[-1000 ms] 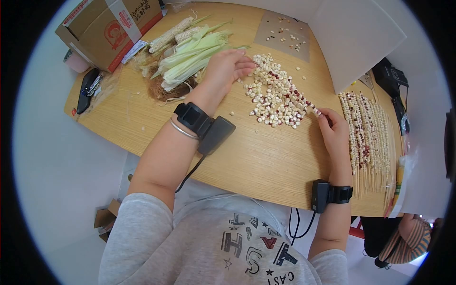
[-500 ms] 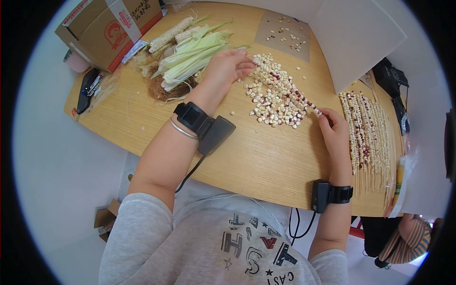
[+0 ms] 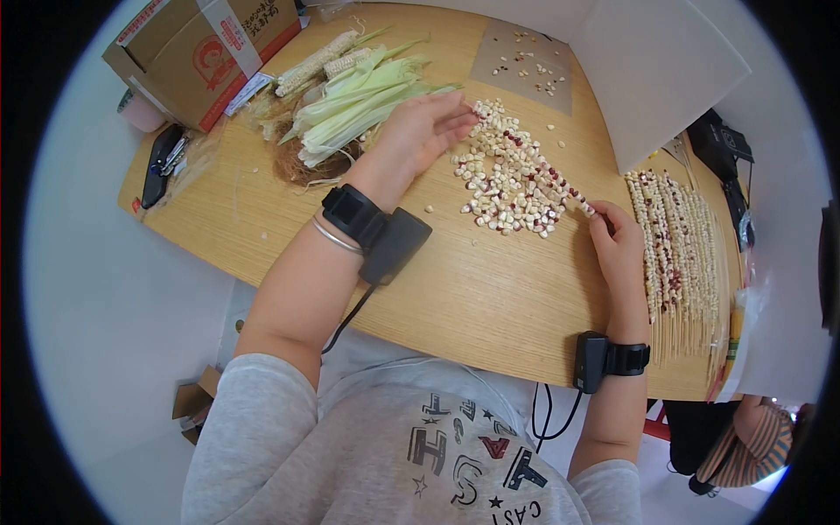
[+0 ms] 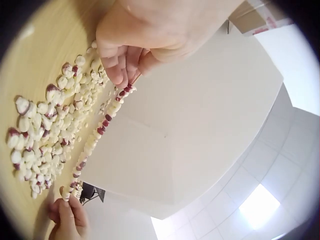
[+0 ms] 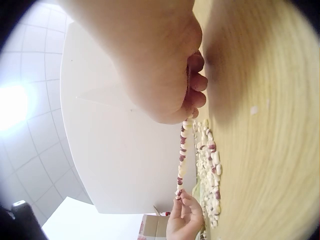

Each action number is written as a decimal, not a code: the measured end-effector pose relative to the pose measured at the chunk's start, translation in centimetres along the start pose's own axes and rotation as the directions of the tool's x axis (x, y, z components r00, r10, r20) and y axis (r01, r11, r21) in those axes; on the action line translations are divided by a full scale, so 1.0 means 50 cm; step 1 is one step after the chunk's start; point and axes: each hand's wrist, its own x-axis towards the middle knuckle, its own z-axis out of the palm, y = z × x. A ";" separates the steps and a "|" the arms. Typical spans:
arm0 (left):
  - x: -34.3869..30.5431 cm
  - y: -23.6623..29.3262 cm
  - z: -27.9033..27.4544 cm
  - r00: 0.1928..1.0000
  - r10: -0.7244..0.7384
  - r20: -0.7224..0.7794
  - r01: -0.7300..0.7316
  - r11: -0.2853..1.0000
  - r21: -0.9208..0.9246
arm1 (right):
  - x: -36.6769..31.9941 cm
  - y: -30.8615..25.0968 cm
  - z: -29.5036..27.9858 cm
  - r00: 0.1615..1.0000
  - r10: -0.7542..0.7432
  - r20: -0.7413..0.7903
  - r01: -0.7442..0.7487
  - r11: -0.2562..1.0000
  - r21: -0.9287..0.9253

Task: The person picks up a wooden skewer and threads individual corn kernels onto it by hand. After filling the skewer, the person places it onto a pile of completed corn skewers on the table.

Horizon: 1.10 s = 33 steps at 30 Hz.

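A thin skewer threaded with white and dark red corn kernels (image 3: 570,190) stretches between both hands, over a heap of loose kernels (image 3: 514,208). At its far end, the left hand (image 3: 426,133) pinches the tip between thumb and fingers; the left wrist view shows a short bit of stick beside the last dark red kernels (image 4: 128,89). My right hand (image 3: 619,245) grips the near end, its fingers curled round it in the right wrist view, which hides that end. The skewer slants just above the heap.
Many filled kernel skewers (image 3: 669,249) lie side by side at the right. Green husks (image 3: 359,114) and corn cobs (image 3: 315,66) lie at the back left, before a cardboard box (image 3: 206,66). A white panel (image 3: 661,79) stands at the back right. Scattered kernels lie on a grey sheet (image 3: 499,79).
The left hand has shifted slightly to the right at the skewer's far end, and its fingers have moved a little. The right hand stays nearly still.
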 end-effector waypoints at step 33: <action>-0.017 0.017 0.028 0.992 -0.073 -0.106 0.085 0.990 0.110 | -0.003 -0.022 -0.002 1.000 -0.020 0.013 0.020 0.999 0.033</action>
